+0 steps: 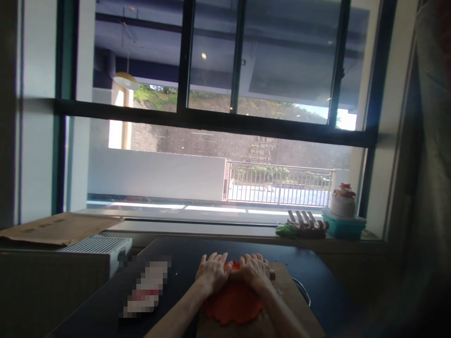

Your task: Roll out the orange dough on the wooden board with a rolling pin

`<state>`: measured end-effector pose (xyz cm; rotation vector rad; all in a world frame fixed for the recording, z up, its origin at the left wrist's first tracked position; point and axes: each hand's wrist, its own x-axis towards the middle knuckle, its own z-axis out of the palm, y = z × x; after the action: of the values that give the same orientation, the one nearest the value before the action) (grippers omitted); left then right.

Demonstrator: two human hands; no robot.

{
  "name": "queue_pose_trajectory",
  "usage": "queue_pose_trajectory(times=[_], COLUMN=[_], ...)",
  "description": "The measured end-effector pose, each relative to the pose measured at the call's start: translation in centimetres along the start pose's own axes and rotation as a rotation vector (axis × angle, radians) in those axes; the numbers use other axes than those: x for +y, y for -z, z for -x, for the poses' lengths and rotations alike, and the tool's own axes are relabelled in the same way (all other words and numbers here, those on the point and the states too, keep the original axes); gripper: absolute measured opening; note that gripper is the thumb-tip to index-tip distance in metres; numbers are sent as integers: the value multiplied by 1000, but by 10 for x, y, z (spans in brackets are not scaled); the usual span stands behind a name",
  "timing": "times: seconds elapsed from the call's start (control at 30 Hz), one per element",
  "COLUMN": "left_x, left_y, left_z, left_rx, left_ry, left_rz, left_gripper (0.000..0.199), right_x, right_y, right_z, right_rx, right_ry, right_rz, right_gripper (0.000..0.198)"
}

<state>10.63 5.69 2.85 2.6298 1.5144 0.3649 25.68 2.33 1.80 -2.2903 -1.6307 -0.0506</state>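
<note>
A flat orange sheet that looks like dough or clay (pixel 234 305) lies on a wooden board (pixel 306 310), its edge uneven. Across its upper part runs a wooden rolling pin (pixel 237 276), whose right end sticks out past my right hand. My left hand (pixel 213 272) rests palm down on the pin's left part, fingers stretched forward and a little apart. On the right part lies my right hand (pixel 254 271), also flat with its fingers extended. The pin's left end is hidden under my left hand. More orange material shows just beyond the pin, between the hands.
The board sits on a dark table (pixel 183 251); a metal handle (pixel 303 290) shows at its right. A pixelated item (pixel 146 288) lies to the left. Brown paper (pixel 59 227) covers a white slatted unit (pixel 100 244). On the windowsill are a rack-like object (pixel 306 224) and a teal box (pixel 343 225).
</note>
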Motion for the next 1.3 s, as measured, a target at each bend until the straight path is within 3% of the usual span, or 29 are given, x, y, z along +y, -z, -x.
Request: queue_pose_trajectory(times=[0.27,0.67,0.8,1.3], left_x=[6,-8,-10,5], left_y=[2,-7,-9,-3], left_z=[29,-30,-35,37], left_rx=[45,5,9,113], left_ry=[-50,94,129,-44], left_rz=[-16,23,8,-62], left_gripper=[61,62,58,54], right_x=[3,-4,-4,6], right_y=[1,4,3,5], right_z=[30,-24,-30,45], right_rx=[70,-75,-90,74], right_ry=[51,-28,-32,82], right_rz=[-4,10,6,-12], right_gripper=[40,43,45,40])
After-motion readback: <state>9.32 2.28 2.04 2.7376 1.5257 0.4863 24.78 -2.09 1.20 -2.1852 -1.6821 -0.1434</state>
